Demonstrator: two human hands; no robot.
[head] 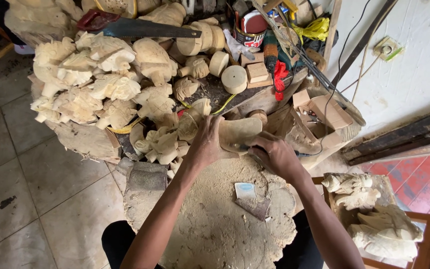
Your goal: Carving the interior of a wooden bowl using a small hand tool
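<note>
Pale wooden carving blank (239, 132) sits at the far edge of the sawdust-covered stump (215, 224). Left hand (206, 144) clamped on its left side; right hand (273, 154) gripping a thin tool (240, 147), tip hidden against the blank.

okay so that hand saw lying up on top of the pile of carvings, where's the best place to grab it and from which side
Take the hand saw by its red handle, coming in from the left end above the pile of carvings. The handle has a closed loop for the grip, and the toothed blade points right, away from it. Neither the left hand nor the right hand is near it.
</note>
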